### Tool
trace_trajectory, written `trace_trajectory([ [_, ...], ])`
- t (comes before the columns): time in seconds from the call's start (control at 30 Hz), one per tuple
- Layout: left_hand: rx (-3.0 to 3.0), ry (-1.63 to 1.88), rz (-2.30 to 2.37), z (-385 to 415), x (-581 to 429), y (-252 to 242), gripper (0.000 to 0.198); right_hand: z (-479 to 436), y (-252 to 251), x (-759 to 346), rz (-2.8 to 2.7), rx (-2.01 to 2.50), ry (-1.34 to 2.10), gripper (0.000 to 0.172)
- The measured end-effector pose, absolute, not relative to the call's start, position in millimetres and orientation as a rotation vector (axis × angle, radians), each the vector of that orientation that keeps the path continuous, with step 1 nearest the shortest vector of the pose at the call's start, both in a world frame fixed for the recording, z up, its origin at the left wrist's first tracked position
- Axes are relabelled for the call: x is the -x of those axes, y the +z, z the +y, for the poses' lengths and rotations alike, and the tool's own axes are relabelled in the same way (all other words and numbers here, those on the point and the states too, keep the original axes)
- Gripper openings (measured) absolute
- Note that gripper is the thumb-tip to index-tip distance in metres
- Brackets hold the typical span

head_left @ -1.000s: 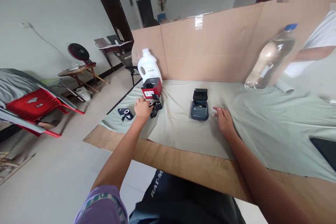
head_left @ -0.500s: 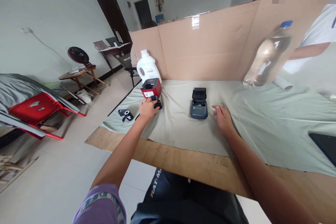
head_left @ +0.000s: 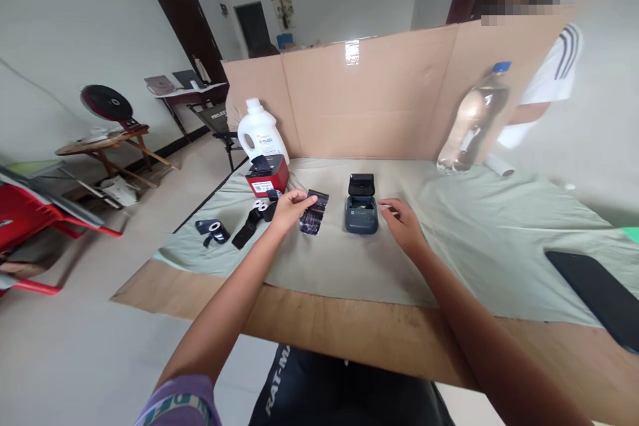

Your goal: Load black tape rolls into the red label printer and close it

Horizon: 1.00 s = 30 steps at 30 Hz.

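Observation:
My left hand [head_left: 291, 210] is closed, pinching a dark, glossy strip [head_left: 315, 219] with streaky light marks between thumb and fingers. The strip hangs just left of a small dark-blue label printer [head_left: 361, 216], whose lid [head_left: 361, 184] is raised. Beside the printer's right side is my right hand [head_left: 402, 223], its fingers apart and holding nothing. Several black rolls with white cores [head_left: 259, 205] lie behind and left of my left wrist, with a dark strip [head_left: 244, 234] trailing from them. Another black roll [head_left: 218, 231] rests farther left.
A red box [head_left: 268, 176] stands before a white jug [head_left: 260, 132]. A cardboard panel [head_left: 369, 103] backs the cloth-covered table. At right are a large water bottle [head_left: 474, 123] and a black phone [head_left: 594, 293]. A person [head_left: 546, 73] is behind the panel.
My left hand has moved right from the rolls by the red box, now with a dark strip in its grip. My right hand has stayed beside the printer. The camera view has shifted.

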<state>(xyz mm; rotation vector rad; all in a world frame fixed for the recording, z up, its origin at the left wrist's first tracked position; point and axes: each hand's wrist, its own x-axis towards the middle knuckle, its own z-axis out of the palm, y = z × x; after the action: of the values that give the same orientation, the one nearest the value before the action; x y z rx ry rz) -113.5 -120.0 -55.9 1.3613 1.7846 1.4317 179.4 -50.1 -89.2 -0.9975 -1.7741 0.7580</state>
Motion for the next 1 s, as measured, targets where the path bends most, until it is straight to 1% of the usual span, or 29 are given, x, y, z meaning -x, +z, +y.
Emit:
trace_trajectory([
  [0.1,-1.212,1.491,1.487,-94,78,-58,0.051,-41,-58,-165,-1.923,0.935,0.803,0.032],
  [0.17,-1.184,1.481,1.402,-77,56,-64,0.057,-29,-40,-154,-2.045,0.93,0.767,0.033],
  [0.23,-1.163,1.497,1.35,-63,38,-76,0.059,-15,-28,-143,-2.183,0.946,0.726,0.034],
  [0.3,-1.139,1.551,1.321,-55,26,-92,0.058,-2,-23,-136,-2.322,0.94,0.721,0.029],
  [0.37,-1.147,1.603,1.302,-53,22,-107,0.052,8,-24,-133,-2.425,0.926,0.703,0.025],
  [0.5,-1.294,1.648,1.383,-60,24,-127,0.035,21,-40,-139,-2.471,1.074,0.55,0.03],
  [0.63,-1.458,1.582,1.547,-66,28,-129,0.031,24,-56,-142,-2.536,1.188,0.558,0.034],
  [0.83,-1.566,1.582,1.546,-68,29,-124,0.021,21,-69,-129,-2.546,1.253,0.411,0.034],
  [0.9,-1.58,1.559,1.523,-69,29,-123,0.022,21,-71,-127,-2.504,1.284,0.388,0.032],
  [1.0,-1.631,1.52,1.49,-69,29,-124,0.03,22,-73,-125,-2.425,1.36,0.435,0.031],
])
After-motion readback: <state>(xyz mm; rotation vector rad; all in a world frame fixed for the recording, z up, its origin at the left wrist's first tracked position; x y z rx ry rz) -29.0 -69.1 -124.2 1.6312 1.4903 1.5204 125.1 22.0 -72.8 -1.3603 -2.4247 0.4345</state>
